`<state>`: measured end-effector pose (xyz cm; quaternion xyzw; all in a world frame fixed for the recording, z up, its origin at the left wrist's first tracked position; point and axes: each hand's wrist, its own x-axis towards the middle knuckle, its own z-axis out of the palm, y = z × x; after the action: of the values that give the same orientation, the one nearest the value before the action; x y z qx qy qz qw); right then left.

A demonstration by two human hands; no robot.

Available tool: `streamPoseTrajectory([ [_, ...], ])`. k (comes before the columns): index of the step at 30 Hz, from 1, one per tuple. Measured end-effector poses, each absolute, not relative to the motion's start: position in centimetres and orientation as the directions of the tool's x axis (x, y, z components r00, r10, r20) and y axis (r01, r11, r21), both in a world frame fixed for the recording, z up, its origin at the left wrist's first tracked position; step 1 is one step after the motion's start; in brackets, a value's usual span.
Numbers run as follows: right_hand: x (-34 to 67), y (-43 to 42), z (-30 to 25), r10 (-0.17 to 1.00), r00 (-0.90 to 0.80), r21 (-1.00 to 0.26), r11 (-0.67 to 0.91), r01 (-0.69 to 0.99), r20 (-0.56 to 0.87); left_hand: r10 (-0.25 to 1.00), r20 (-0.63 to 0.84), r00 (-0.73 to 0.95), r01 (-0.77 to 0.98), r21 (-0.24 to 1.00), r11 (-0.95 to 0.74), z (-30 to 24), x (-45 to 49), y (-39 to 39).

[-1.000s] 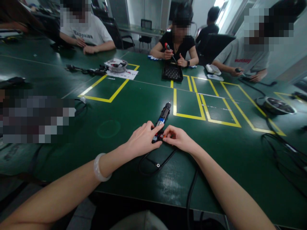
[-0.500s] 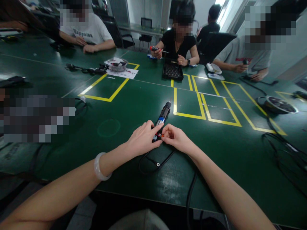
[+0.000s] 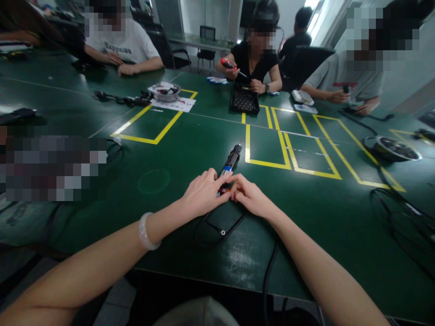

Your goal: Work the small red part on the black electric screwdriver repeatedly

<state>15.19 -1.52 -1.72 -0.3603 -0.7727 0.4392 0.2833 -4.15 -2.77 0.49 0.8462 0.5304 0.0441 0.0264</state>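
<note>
A corded electric screwdriver (image 3: 232,158) lies slanted on the green table, its tip pointing away from me. Its body is black with a blue and silver section, and small red and orange parts show at its near end. My left hand (image 3: 205,192) is closed around that near end from the left, thumb and forefinger on either side of the small parts. My right hand (image 3: 249,194) has its fingers curled together against the right side of the same spot. What its fingertips hold, if anything, is hidden. A black cord with a ring terminal (image 3: 223,232) lies just below the hands.
Yellow tape outlines (image 3: 268,164) mark the table (image 3: 190,158) ahead. Beyond sit a black tray (image 3: 244,100), a clear bowl (image 3: 165,92) on paper and co-workers. To the right are a metal bowl (image 3: 396,149) and loose black cables (image 3: 390,213); another cable (image 3: 270,267) crosses the front edge.
My right fingers have shifted slightly up and curled closer to my left thumb. My left hand has barely moved. Across the table, a co-worker has raised and tilted a red-handled screwdriver over the tray.
</note>
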Motion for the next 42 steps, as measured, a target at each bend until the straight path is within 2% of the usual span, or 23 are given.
streamPoseTrajectory([
  [5, 15.9, -0.7, -2.5, 0.860, -0.489, -0.900, 0.319, 0.296, 0.144, 0.899, 0.036, 0.436, 0.898, 0.052, -0.438, 0.7, -5.0, -2.2],
  [13, 17.3, 0.7, -3.0, 0.946, -0.318, -0.960, 0.144, 0.239, 0.063, 0.943, -0.001, 0.333, 0.941, -0.055, -0.333, 0.8, -10.7, 1.1],
  [18, 17.2, 0.8, -3.3, 0.944, -0.321, -0.958, 0.158, 0.238, 0.076, 0.975, -0.021, 0.221, 0.971, -0.091, -0.222, 0.4, -16.1, 4.8],
  [28, 17.1, 0.9, -3.4, 0.943, -0.330, -0.958, 0.138, 0.252, 0.048, 0.999, -0.042, -0.027, 0.998, -0.065, 0.025, 0.3, -25.1, 11.5],
  [35, 17.1, 1.0, -3.6, 0.942, -0.332, -0.957, 0.139, 0.253, 0.049, 0.982, -0.061, -0.180, 0.983, -0.038, 0.178, 0.9, -27.2, 13.6],
  [42, 17.1, 1.0, -3.5, 0.939, -0.341, -0.953, 0.142, 0.267, 0.045, 0.976, -0.001, -0.216, 0.975, -0.046, 0.216, 0.3, -26.7, 13.1],
])
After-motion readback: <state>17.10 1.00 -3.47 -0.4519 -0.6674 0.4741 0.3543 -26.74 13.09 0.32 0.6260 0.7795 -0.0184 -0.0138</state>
